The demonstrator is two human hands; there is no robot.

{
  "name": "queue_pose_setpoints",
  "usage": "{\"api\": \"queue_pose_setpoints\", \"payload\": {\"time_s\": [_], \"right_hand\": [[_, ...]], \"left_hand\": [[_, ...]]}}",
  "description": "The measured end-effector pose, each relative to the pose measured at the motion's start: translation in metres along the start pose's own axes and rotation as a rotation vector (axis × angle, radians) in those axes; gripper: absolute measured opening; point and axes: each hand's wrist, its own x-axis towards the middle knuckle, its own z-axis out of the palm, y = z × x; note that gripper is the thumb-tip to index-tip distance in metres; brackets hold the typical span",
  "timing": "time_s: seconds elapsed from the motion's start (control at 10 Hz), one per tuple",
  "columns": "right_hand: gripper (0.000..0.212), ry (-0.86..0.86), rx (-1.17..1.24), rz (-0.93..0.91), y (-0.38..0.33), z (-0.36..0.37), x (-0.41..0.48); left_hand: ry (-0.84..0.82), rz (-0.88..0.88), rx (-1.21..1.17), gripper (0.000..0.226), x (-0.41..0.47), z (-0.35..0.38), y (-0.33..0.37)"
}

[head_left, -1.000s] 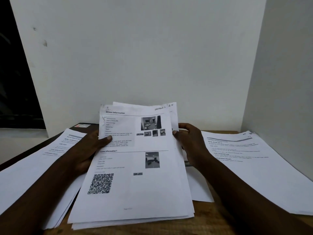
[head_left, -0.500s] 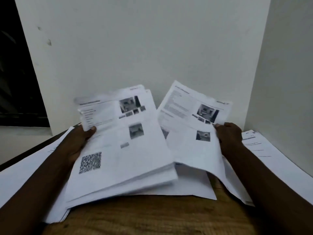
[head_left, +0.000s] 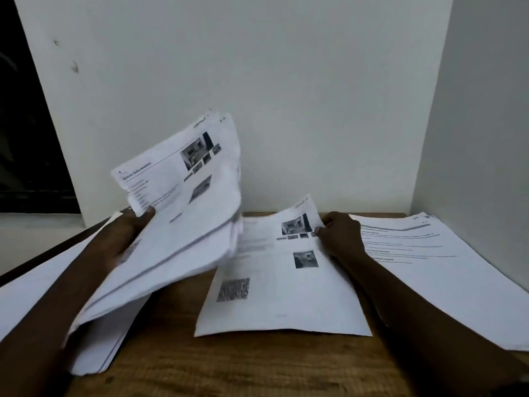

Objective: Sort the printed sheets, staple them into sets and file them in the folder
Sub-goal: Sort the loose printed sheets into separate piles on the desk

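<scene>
1. Left hand: fingers curl beneath and thumb presses on top, gripping a thick stack of white printed sheets with small grey photographs. The stack is raised off the bench and tilted, its far edge high toward the wall.
2. Right hand: fingers pinch the far right corner of a single white printed sheet with photographs and a square code.
3. That single sheet lies flat on the brown wooden bench, between the two hands. Its long axis runs from the person toward the wall, and its left edge sits just under the raised stack.
4. Pile of white text-only sheets: just right of the right hand.
5. Further white sheets: under the left forearm.
6. Judgement: sorting stage. The right hand is nearer the laid sheet, and the stack comes from its left. No stapler or folder is visible.
</scene>
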Motion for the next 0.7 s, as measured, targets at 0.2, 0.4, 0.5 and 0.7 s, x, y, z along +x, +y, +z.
{"api": "queue_pose_setpoints", "payload": {"time_s": [0.2, 0.4, 0.5, 0.7], "right_hand": [[0.018, -0.012, 0.032, 0.01, 0.006, 0.008, 0.003], [0.026, 0.041, 0.105, 0.024, 0.009, 0.008, 0.004], [0.023, 0.033, 0.068, 0.025, 0.006, 0.008, 0.002], [0.016, 0.076, -0.133, -0.133, -0.006, 0.003, -0.008]], "left_hand": [[0.081, 0.019, -0.245, 0.056, -0.033, 0.045, 0.026], [0.084, 0.018, -0.221, 0.037, -0.021, 0.039, 0.015], [0.084, 0.008, -0.225, 0.032, -0.019, 0.038, 0.014], [0.067, 0.023, -0.274, 0.023, -0.017, 0.042, 0.01]]}}
